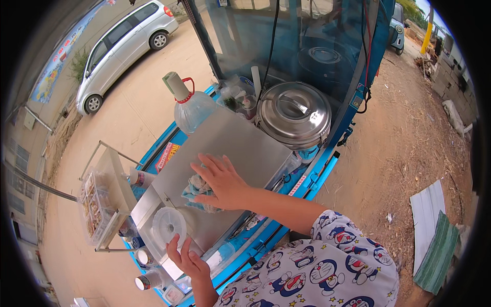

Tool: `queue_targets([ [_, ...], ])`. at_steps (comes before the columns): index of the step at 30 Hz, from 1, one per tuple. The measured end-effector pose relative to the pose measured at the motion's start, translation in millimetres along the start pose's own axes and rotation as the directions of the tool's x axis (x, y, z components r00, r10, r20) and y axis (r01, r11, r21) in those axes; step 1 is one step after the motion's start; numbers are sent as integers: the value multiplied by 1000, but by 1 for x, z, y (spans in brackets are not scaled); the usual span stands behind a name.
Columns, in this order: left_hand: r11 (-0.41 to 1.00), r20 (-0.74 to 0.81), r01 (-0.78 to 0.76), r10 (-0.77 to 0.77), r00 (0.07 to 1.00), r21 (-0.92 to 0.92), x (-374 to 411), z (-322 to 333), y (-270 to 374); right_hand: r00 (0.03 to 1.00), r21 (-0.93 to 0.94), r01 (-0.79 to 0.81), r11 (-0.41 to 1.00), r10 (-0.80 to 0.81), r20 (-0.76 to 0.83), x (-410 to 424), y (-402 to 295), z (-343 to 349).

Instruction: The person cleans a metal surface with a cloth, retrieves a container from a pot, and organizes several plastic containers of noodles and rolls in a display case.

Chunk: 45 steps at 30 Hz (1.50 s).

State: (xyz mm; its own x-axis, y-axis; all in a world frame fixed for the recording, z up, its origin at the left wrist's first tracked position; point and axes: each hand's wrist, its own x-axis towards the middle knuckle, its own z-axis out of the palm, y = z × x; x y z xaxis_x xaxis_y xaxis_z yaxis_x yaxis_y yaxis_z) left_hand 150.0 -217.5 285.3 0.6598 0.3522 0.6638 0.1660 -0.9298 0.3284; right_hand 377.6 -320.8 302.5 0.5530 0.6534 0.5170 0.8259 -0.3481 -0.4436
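Observation:
On the stainless steel counter [241,142] of a blue cart, my right hand [226,186] rests over a crumpled blue and beige cloth [197,188], thumb and fingers spread. Part of the cloth is hidden under the palm. My left hand [188,255] is at the near left edge of the counter, fingers apart and slightly bent, holding nothing. Its fingertips are close to a round translucent plastic lid or container [168,224]; whether they touch it I cannot tell.
A lidded steel pot [293,115] stands at the back right, beside small bottles [245,101]. A large clear plastic jug [193,111] is behind the counter. Left are a metal rack [119,180], a compartmented plastic box [94,207] and stacked cups [151,280]. A silver van [122,46] stands beyond.

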Motion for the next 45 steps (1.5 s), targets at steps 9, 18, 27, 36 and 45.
queue_targets([
  [9,973,116,-179,196,974,-148,43,54,56,709,-178,-528,830,316,-631,-72,236,-159],
  [18,937,479,-171,307,823,-306,126,173,205,596,747,-663,57,644,480,-204,311,-121],
  [27,888,719,-432,404,565,-159,196,313,297,684,862,-506,41,628,372,-224,333,-98],
  [36,892,750,-426,384,539,-151,197,322,294,449,794,-594,133,873,190,-216,297,-109],
  [45,878,640,-251,470,608,-407,243,325,242,359,804,-595,-15,890,282,-202,262,-139],
])
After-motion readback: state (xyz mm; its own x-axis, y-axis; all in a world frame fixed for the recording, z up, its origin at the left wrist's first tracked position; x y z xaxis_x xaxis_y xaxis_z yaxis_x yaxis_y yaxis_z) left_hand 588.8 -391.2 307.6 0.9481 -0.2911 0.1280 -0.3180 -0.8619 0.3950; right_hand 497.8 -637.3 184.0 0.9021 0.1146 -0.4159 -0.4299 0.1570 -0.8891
